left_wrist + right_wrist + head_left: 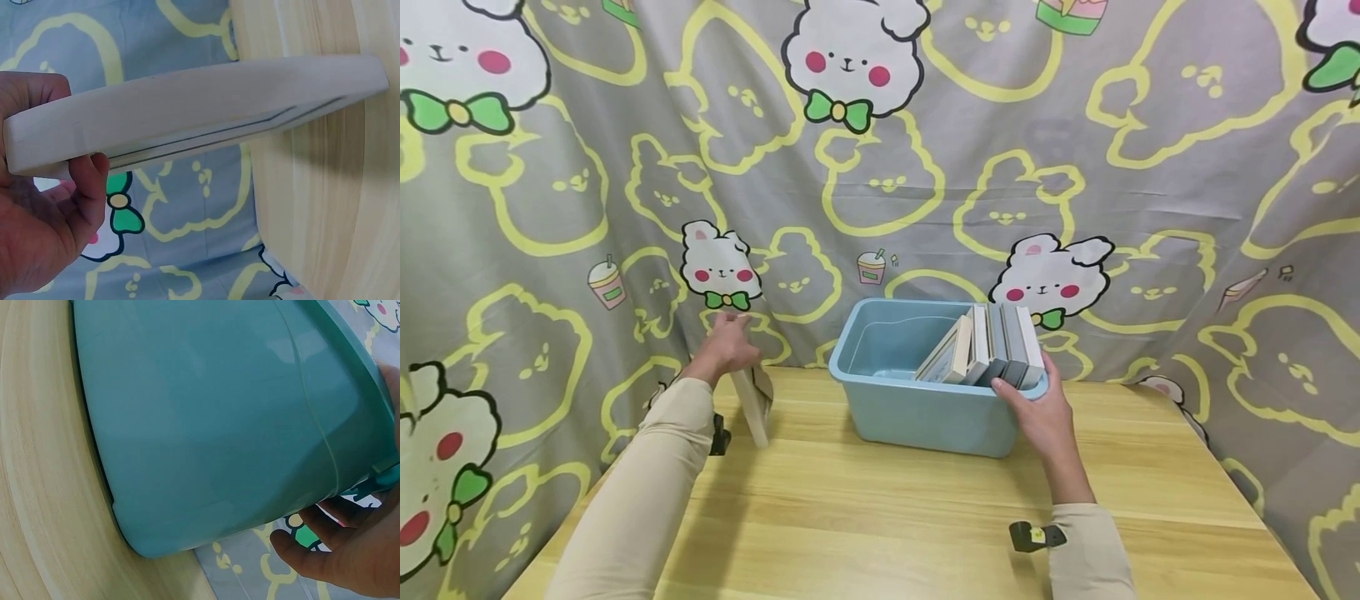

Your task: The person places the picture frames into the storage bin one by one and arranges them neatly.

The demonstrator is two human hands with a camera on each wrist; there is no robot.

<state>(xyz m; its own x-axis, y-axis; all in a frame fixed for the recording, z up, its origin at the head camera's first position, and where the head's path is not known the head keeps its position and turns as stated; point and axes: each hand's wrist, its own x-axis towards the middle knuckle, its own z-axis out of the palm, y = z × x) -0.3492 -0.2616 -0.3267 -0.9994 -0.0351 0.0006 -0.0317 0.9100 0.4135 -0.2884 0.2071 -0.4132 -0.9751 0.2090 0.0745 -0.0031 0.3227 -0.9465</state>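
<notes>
My left hand (728,343) holds a pale wooden picture frame (750,404) by its top end, left of a blue plastic bin (925,417). In the left wrist view the thumb and fingers of the left hand (47,206) pinch the end of the picture frame (200,100), whose face shows dark border lines. The frame stands on edge, its far end at the table. My right hand (1040,410) grips the bin's right end, thumb over the rim. From the right wrist, the fingers of that hand (350,544) curl beneath the rim of the bin (206,431).
Several frames (1018,342) stand and lean in the right half of the bin. A wooden table (880,517) lies beneath everything. Behind and at both sides hangs a grey patterned curtain (925,242). Small black devices (1036,536) sit at both wrists.
</notes>
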